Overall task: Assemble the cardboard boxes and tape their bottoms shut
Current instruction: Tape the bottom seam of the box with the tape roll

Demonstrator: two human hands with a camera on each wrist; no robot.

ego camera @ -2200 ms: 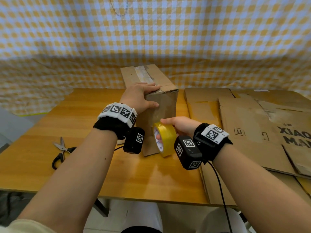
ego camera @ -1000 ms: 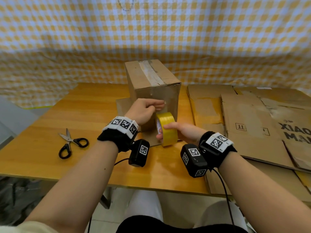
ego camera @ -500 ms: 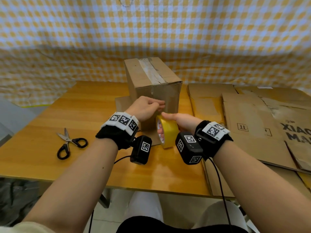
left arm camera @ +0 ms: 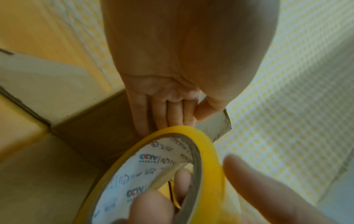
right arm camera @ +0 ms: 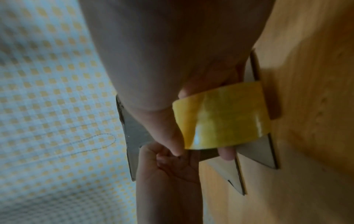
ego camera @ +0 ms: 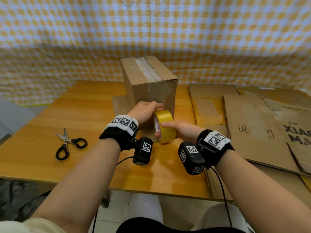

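Observation:
A brown cardboard box (ego camera: 151, 88) stands upright mid-table, an old pale tape strip along its top. Its lower flaps (ego camera: 119, 102) lie spread on the wood. My left hand (ego camera: 144, 111) presses straight fingers (left arm camera: 164, 115) flat against the box's front face, thumb beside them, just above the yellow tape roll (ego camera: 165, 126). My right hand (ego camera: 181, 130) grips that roll on edge in front of the box, thumb on the outer band (right arm camera: 220, 115) and fingers through the printed core (left arm camera: 149, 166). Whether a tape end sticks to the box is hidden by the hands.
Black-handled scissors (ego camera: 69, 143) lie on the wooden table (ego camera: 84, 111) to the left. Several flattened cardboard boxes (ego camera: 252, 125) cover the table's right side. A yellow-and-white checked cloth (ego camera: 151, 31) hangs behind the table.
My left hand came down from the box's top edge to its front face beside the roll. The right hand kept the roll close to the box front throughout.

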